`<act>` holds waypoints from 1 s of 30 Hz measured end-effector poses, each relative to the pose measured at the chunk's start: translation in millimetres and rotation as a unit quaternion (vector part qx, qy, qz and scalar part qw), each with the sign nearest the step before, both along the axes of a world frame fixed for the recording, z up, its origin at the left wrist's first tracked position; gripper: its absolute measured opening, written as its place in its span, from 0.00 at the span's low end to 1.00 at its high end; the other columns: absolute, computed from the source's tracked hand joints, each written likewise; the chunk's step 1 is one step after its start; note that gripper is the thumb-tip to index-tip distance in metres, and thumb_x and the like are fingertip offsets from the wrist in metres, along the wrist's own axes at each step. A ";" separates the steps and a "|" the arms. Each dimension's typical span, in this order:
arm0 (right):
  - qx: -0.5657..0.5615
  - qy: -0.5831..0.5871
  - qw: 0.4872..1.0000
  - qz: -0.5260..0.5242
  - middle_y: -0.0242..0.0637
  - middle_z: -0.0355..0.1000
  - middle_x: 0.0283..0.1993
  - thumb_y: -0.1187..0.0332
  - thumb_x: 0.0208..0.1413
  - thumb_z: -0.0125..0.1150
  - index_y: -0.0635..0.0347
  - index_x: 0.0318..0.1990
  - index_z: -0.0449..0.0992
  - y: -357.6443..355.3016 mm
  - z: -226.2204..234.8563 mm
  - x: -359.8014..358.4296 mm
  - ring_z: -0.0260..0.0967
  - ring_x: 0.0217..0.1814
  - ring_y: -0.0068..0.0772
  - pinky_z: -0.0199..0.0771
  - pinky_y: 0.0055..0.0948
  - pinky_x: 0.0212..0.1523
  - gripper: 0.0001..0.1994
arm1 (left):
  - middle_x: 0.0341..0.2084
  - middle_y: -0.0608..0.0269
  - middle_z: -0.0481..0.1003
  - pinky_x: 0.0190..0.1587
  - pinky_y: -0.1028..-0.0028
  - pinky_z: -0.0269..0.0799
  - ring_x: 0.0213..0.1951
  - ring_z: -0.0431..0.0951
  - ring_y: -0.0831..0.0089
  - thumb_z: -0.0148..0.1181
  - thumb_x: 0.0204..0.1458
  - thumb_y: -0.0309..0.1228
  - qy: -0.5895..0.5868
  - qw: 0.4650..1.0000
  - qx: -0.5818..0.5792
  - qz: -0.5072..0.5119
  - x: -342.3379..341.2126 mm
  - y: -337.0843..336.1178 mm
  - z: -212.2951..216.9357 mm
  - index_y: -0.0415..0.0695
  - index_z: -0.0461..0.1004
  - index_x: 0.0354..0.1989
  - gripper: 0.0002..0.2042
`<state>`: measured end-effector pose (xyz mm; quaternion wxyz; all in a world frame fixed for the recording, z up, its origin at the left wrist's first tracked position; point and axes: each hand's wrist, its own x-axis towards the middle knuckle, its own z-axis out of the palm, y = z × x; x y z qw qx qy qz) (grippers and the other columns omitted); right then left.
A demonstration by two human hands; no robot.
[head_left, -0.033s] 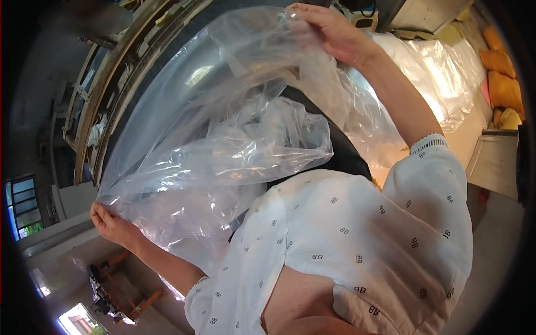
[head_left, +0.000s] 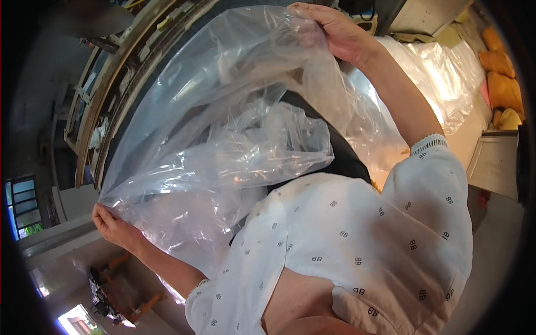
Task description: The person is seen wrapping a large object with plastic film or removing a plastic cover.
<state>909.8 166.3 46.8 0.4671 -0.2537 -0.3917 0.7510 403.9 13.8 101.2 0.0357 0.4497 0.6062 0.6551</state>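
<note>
The left hand pinches one edge of a large clear plastic bag at lower left, fingers clenched on it. The right hand grips the opposite edge at upper right. The bag stretches between them, with more plastic sheeting beyond at right.

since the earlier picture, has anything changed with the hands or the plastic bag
Nothing visibly changed. The left hand grips one edge of the clear plastic bag as before, the right hand holds the far edge, and the bag is stretched between them in the same way.
</note>
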 end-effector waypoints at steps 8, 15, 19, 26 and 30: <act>0.489 -0.486 0.566 -0.453 0.38 0.62 0.30 0.70 0.47 0.55 0.64 0.34 0.62 -20.6 56.7 -26.9 0.62 0.31 0.38 0.63 0.30 0.33 0.10 | 0.31 0.68 0.68 0.41 0.83 0.62 0.36 0.66 0.82 0.50 0.56 0.32 -0.059 0.997 -0.016 -0.046 15.6 -7.1 -3.1 0.38 0.70 0.35 0.08; 0.477 -0.515 0.486 -0.521 0.33 0.63 0.35 0.66 0.41 0.62 0.55 0.45 0.68 -16.2 -16.7 -113.6 0.64 0.36 0.33 0.65 0.30 0.33 0.20 | 0.29 0.69 0.67 0.39 0.84 0.60 0.35 0.65 0.83 0.51 0.55 0.31 -0.072 0.992 0.007 -0.102 54.0 -14.0 13.7 0.39 0.70 0.34 0.07; 0.419 -0.491 0.565 -0.514 0.35 0.64 0.35 0.66 0.43 0.60 0.59 0.44 0.70 44.4 -48.1 -98.5 0.64 0.33 0.32 0.65 0.27 0.33 0.18 | 0.28 0.71 0.66 0.38 0.84 0.59 0.33 0.64 0.83 0.51 0.55 0.31 0.016 0.994 0.029 -0.101 83.8 -8.3 21.7 0.41 0.69 0.33 0.06; 0.060 -0.094 0.986 -0.121 0.19 0.59 0.23 0.62 0.56 0.51 0.55 0.37 0.69 -25.4 -4.4 -7.1 0.55 0.24 0.12 0.57 0.14 0.26 0.08 | 0.27 0.72 0.66 0.37 0.84 0.58 0.32 0.63 0.83 0.50 0.56 0.30 0.136 0.991 0.005 -0.018 62.5 -20.5 18.2 0.40 0.69 0.31 0.07; 0.222 -0.394 0.877 -0.163 0.27 0.62 0.28 0.80 0.39 0.50 0.60 0.34 0.67 -87.6 12.5 28.4 0.61 0.31 0.23 0.62 0.18 0.32 0.11 | 0.27 0.70 0.64 0.34 0.85 0.58 0.29 0.61 0.82 0.51 0.54 0.25 0.155 0.987 0.036 0.019 65.0 -6.2 16.9 0.39 0.67 0.30 0.04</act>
